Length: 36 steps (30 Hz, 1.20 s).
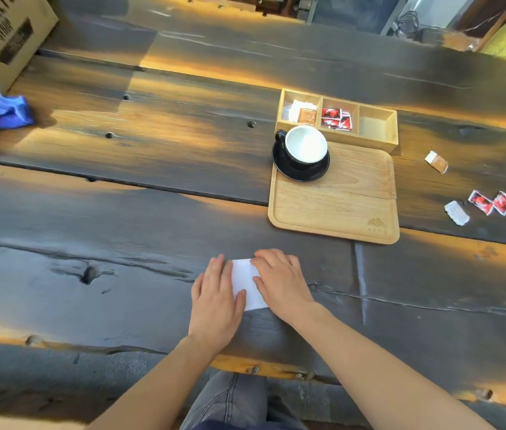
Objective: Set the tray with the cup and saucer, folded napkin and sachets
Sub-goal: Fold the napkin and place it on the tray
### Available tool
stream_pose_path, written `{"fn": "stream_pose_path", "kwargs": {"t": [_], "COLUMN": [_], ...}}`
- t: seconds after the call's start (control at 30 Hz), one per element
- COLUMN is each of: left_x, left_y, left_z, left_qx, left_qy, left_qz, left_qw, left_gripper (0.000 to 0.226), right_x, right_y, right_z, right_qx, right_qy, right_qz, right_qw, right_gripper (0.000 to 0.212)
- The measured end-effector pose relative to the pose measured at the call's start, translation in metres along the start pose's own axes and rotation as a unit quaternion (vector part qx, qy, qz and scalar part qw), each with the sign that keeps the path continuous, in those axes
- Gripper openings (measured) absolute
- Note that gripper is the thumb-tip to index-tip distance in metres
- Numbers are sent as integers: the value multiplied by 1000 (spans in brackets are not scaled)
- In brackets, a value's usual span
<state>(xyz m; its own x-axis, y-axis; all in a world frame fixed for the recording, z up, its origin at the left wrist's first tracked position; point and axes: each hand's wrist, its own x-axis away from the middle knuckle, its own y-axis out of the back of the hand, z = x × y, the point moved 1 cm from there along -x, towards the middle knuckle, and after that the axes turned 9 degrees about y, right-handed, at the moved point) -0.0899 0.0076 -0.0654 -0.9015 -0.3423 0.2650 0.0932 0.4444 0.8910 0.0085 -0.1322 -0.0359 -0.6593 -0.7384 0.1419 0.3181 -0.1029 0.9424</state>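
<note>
- I have both palms down on the white napkin (248, 283), which lies on the dark wooden table (121, 218) near me, well short of the tray (335, 212).
- My left hand (216, 302) lies flat on the napkin's left edge, fingers straight and close together, gripping nothing.
- My right hand (279, 282) presses the right side, fingers spread a little and flat; it pins the paper but does not pinch it.
- The cup (306, 145) sits on its saucer (301, 172) at the tray's far left corner, and the saucer seems to overhang the tray's left rim slightly. A knock while I load the tray could tip it off.
- The sachets (490, 201) lie loose on the table to the right of the tray; more sit in the wooden box (375, 141) touching the tray's far edge.
- I judge the fold is in hand, with napkin and sachets not yet on the tray.
- Risks: the table boards are rough and gapped, so the thin paper could snag or crease crooked if I slide my palms unevenly.
- Lifting with flat fingers could let the fold spring open.
- Reaching for the sachets means crossing over the tray, so my arm could clip the cup.
</note>
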Motion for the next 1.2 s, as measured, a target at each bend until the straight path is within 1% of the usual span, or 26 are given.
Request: {"fn": "stream_pose_path", "kwargs": {"t": [0.03, 0.07, 0.1, 0.17, 0.23, 0.3, 0.33, 0.4, 0.43, 0.47, 0.5, 0.57, 0.6, 0.63, 0.67, 0.7, 0.73, 0.77, 0.8, 0.87, 0.93, 1.0, 1.07, 1.2], "left_x": [3, 5, 6, 5, 3, 0, -3, -11, -17, -25, -32, -50, -61, -74, -87, -102, -116, -131, -146, -172, -192, -205, -211, -208], "left_y": [3, 4, 4, 4, 6, 8, 10, 15, 18, 23, 31, 44, 48, 50, 52, 54, 55, 56, 55, 52, 46, 42, 37, 30], "left_z": [0, -1, -1, 0, 2, 3, 2, 4, 4, 2, -3, -22, -33, -46, -59, -74, -87, -100, -111, -131, -143, -149, -150, -144], "left_qx": [35, 54, 55, 41, 42, 68, 91, 163, 216, 280, 353, 484, 524, 548, 560, 563, 558, 546, 529, 466, 374, 291, 225, 113], "left_qy": [43, 83, 114, 154, 179, 188, 185, 165, 157, 156, 166, 201, 213, 220, 219, 218, 219, 219, 216, 204, 183, 158, 130, 50], "left_qz": [-36, -54, -50, -12, 6, 11, 10, 10, 22, 47, 84, 144, 157, 163, 164, 162, 157, 151, 146, 135, 127, 115, 103, 49], "left_qw": [998, 994, 991, 987, 983, 980, 979, 973, 963, 946, 917, 839, 809, 790, 782, 781, 785, 795, 808, 850, 900, 937, 960, 991], "left_gripper": [49, 39, 36, 38, 39, 39, 40, 41, 45, 51, 56, 61, 59, 52, 42, 31, 21, 15, 10, 7, 14, 19, 23, 29], "right_x": [-11, -22, -33, -51, -62, -67, -67, -60, -55, -48, -42, -33, -30, -29, -29, -29, -31, -33, -35, -41, -49, -58, -65, -75], "right_y": [4, 8, 10, 10, 9, 14, 19, 31, 38, 45, 52, 63, 67, 71, 74, 76, 78, 80, 82, 82, 79, 75, 70, 61], "right_z": [0, 1, 3, 7, 7, 2, -1, -13, -21, -28, -37, -54, -63, -73, -82, -91, -100, -109, -118, -134, -151, -164, -172, -181], "right_qx": [-4, -8, -9, -12, -40, -111, -165, -288, -354, -429, -506, -638, -683, -713, -730, -735, -728, -713, -690, -629, -564, -523, -495, -419], "right_qy": [1, 1, -1, -21, -46, -55, -55, -73, -102, -135, -166, -218, -240, -259, -276, -292, -310, -329, -347, -380, -403, -414, -422, -420], "right_qz": [5, 23, 50, 116, 169, 211, 219, 200, 178, 149, 115, 32, -8, -45, -76, -101, -123, -142, -160, -191, -205, -201, -190, -153], "right_qw": [1000, 1000, 999, 993, 984, 969, 960, 934, 912, 881, 839, 738, 690, 650, 621, 604, 599, 603, 614, 651, 691, 717, 735, 791], "right_gripper": [36, 35, 34, 30, 29, 24, 18, 4, 1, 2, 2, 3, 3, 2, 3, 5, 8, 11, 13, 12, 9, 6, 6, 11]}}
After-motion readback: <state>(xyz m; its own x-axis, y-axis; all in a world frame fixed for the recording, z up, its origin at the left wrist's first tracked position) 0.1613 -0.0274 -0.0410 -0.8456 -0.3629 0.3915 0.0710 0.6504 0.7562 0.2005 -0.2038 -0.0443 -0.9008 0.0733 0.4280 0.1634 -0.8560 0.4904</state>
